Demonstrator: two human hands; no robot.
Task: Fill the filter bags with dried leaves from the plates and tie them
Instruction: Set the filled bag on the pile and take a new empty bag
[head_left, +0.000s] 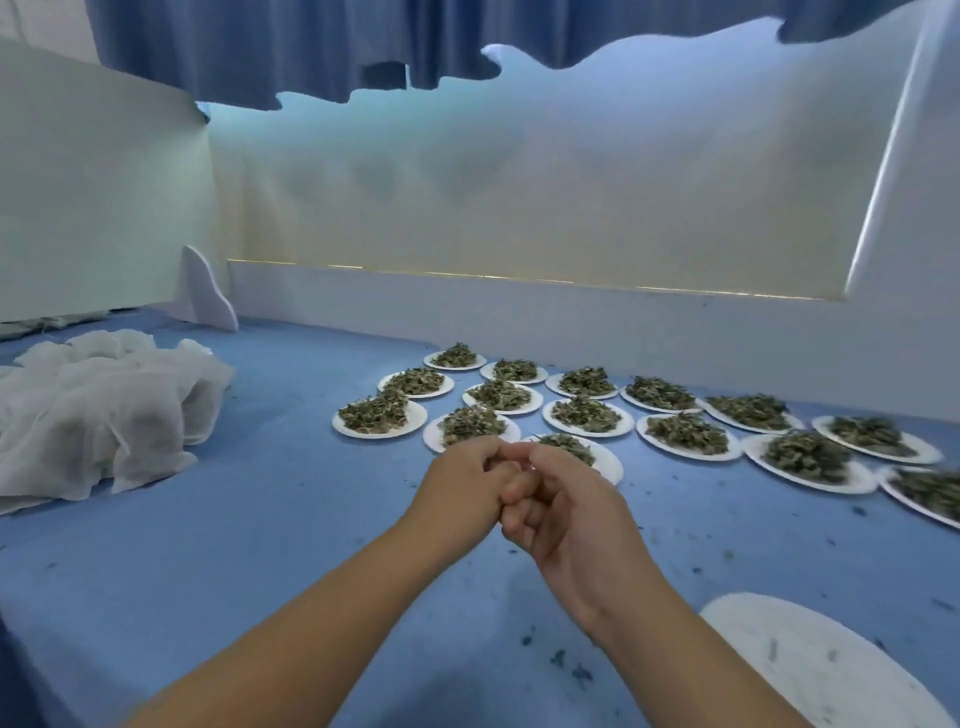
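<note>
My left hand (460, 486) and my right hand (563, 512) meet above the blue table, fingers curled and touching each other. No bag or leaves show in either hand. Just beyond them lies a white plate (608, 460) of dried leaves, partly hidden by my right hand. Several more white plates heaped with dried green leaves (587, 413) spread across the table behind and to the right. A heap of white mesh filter bags (104, 410) lies at the far left.
An emptied white plate (810, 660) with leaf crumbs sits at the near right. Leaf bits are scattered over the blue tablecloth (260, 519). White walls close the table at the back and left; a white foam piece (202, 296) leans in the corner.
</note>
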